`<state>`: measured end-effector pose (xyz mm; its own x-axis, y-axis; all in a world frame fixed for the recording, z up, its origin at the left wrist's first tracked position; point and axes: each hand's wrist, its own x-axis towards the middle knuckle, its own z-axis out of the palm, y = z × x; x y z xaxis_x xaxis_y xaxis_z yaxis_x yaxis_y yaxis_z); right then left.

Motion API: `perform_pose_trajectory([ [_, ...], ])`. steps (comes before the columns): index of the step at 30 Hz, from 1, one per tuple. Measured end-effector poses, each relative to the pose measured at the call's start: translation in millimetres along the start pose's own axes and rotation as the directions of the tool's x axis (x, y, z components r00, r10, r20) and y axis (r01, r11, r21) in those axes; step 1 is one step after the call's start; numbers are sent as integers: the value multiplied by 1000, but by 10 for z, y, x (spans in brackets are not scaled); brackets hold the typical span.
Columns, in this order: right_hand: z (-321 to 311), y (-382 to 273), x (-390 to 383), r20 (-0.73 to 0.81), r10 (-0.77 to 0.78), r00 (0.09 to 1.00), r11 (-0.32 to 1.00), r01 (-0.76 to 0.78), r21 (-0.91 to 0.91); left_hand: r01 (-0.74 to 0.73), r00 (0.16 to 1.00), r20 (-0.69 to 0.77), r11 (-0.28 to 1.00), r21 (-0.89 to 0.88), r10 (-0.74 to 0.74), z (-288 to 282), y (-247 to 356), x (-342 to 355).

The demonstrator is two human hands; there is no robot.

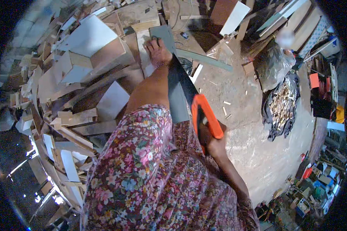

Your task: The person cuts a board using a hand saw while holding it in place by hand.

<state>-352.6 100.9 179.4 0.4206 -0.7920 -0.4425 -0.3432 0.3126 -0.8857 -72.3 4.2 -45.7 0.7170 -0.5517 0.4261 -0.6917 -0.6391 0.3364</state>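
A handsaw with a dark blade (184,78) and an orange handle (208,113) slants along the right edge of a long grey board (177,101). My right hand (215,138) is closed around the saw's handle, low and to the right of the board. Farther off, my left hand (158,52) lies flat with its fingers apart, pressing on the board's far part beside the blade tip. A pale strip of wood (142,46) sits just left of those fingers. Where the blade meets the board is hard to make out.
White-faced panels (90,36) and wood offcuts crowd the left. A thin greenish strip (208,59) lies on the floor right of the blade. At the right are a clear plastic bag (275,65) and a dark sack of wood scraps (283,104). Floral clothing fills the near side.
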Motion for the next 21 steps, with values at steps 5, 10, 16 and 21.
perform_pose_trajectory([
  [5, 489, 339, 753, 44, -213, 976, 977, 213, 7, -6, 996, -84, 1000, -6, 5, 21, 11, 15],
  [10, 326, 327, 567, 34, -124, 992, 990, 126, -61, 19, 999, -46, 999, 31, -18, -98, 36, -7],
  [16, -34, 99, -137, -27, -84, 996, 996, 84, 1, 35, 993, 115, 998, 50, -40, -168, 49, 7],
  [21, 395, 291, 537, -4, -139, 990, 988, 138, -70, -16, 1000, 20, 996, 88, 14, -73, 26, 19],
])
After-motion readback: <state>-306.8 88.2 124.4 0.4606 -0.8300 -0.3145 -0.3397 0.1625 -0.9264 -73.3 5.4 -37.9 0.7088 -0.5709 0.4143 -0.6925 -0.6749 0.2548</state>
